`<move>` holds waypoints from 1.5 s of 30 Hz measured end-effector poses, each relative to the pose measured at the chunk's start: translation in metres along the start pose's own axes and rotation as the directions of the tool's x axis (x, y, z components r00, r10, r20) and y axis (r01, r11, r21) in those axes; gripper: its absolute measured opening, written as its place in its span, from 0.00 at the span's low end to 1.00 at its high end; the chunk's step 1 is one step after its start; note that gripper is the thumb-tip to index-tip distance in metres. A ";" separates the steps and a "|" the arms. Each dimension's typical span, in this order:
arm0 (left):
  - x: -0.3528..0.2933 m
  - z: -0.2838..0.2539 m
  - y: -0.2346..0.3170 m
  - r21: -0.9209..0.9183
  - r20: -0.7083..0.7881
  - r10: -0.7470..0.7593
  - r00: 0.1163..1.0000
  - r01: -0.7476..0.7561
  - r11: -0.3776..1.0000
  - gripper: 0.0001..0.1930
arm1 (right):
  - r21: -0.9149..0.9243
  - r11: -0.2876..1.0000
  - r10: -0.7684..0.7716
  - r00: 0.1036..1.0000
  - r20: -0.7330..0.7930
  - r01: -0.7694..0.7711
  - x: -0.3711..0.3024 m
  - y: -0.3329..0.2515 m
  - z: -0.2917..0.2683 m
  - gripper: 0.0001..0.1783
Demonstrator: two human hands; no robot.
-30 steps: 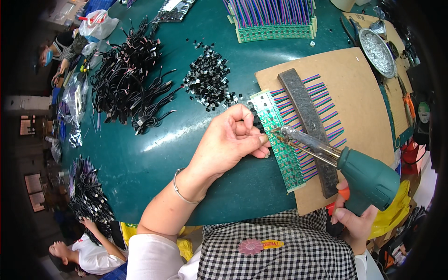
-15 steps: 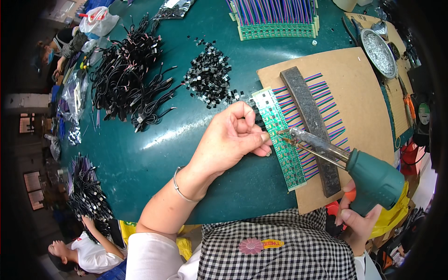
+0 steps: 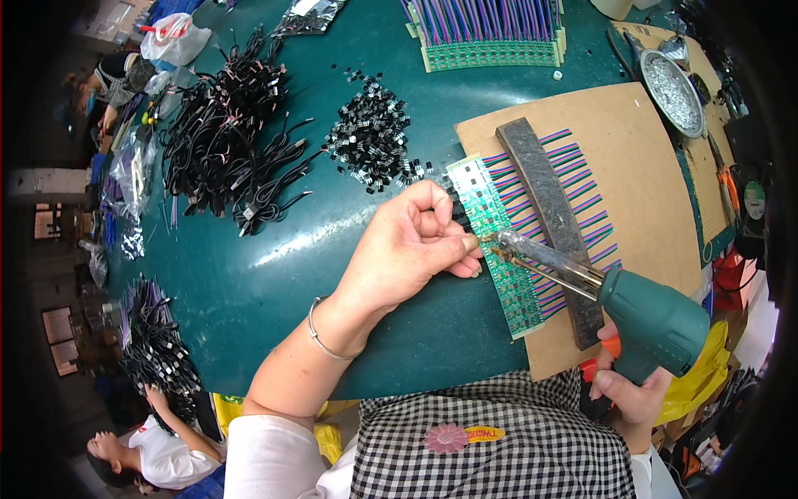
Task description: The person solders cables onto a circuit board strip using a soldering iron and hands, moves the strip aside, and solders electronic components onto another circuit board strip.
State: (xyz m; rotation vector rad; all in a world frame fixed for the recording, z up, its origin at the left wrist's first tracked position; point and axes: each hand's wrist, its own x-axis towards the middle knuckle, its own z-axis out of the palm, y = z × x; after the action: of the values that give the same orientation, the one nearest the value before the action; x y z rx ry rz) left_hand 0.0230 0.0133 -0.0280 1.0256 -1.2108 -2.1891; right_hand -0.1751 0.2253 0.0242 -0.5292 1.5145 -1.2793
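Observation:
My right hand (image 3: 628, 391) is wrapped round the grip of a green soldering gun (image 3: 652, 320) with an orange trigger. Its tip reaches the left edge of a green circuit board panel (image 3: 503, 258), close to the fingertips of my left hand (image 3: 416, 237). Thumb and forefinger of that hand are pinched together at the panel's edge; whatever lies between them is too small to make out. Rows of coloured wires (image 3: 573, 179) run right from the panel, held down by a dark heavy bar (image 3: 544, 208). Panel, wires and bar rest on a brown board (image 3: 640, 183).
Left of the panel lies a heap of small black components (image 3: 370, 133), with a pile of black cables (image 3: 233, 133) beyond. Another wired panel (image 3: 495, 55) is at the back. A metal bowl (image 3: 672, 93) stands back right. A co-worker (image 3: 166, 449) sits at lower left.
The soldering gun has moved left and slightly up, bringing its tip from over the panel to the panel's edge near my left fingertips. My left hand has hardly moved.

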 end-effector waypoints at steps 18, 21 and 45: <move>0.001 -0.003 0.000 0.027 0.026 -0.006 1.000 0.005 1.000 0.11 | 0.164 0.920 -0.324 0.926 -0.193 0.356 0.023 -0.012 -0.026 0.37; 0.001 0.003 0.003 0.036 0.025 -0.009 1.000 0.008 0.999 0.11 | 0.103 0.853 -0.490 0.853 -0.181 0.512 0.039 -0.019 -0.041 0.34; -0.008 0.008 0.006 0.076 -0.021 0.029 0.999 -0.027 0.997 0.10 | 0.061 0.852 -0.466 0.807 -0.364 0.520 0.056 -0.032 -0.063 0.23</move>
State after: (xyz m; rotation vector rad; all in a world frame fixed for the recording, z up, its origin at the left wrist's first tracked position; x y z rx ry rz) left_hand 0.0221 0.0195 -0.0171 1.0534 -1.2990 -2.1200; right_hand -0.2599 0.1961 0.0230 -0.6524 1.5879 -1.9680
